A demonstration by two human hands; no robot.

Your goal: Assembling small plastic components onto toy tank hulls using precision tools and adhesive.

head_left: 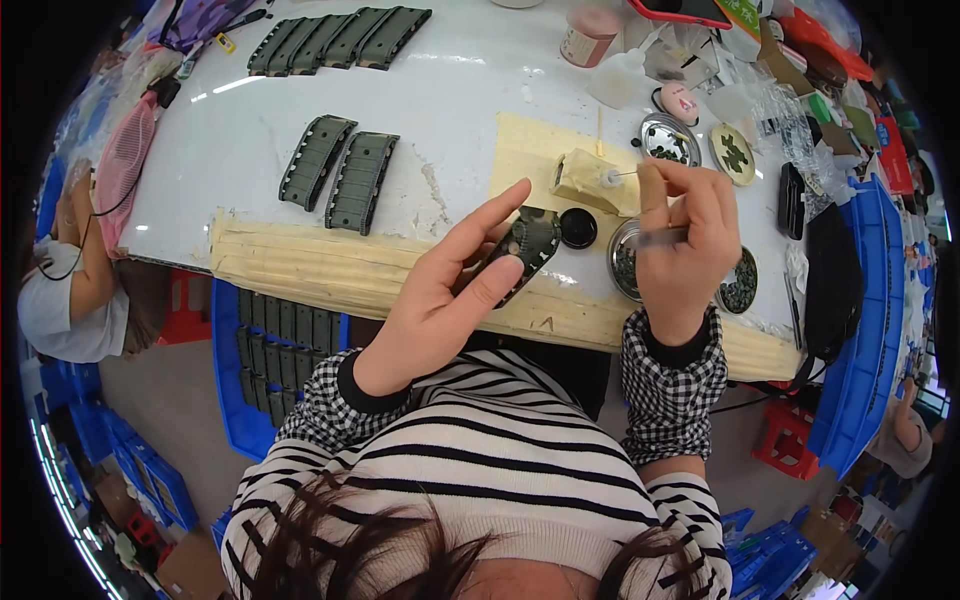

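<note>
My left hand (pixel 435 305) is closed around a dark green camouflage-patterned curved plastic part (pixel 537 232), tilted over the table's padded edge. My right hand (pixel 690 225) is raised beside it, fingers pinched on a thin stick (pixel 626 174). The stick's far end meets the white top of a small container (pixel 610 178) set in a block wrapped in cream tape (pixel 580 178). A blurred grey tool (pixel 660 238) also shows at that hand; its kind is unclear. Between my hands stands a small black round cup (pixel 578 228). Below my right hand is a partly hidden metal dish (pixel 622 262) of small dark green pieces.
Two similar green parts (pixel 361 182) lie at left, with several more in a row (pixel 340 40) farther back. More small pieces fill a round dish (pixel 738 285), a metal dish (pixel 668 132) and a cream dish (pixel 733 155). A blue bin (pixel 232 385) of parts stands below the table.
</note>
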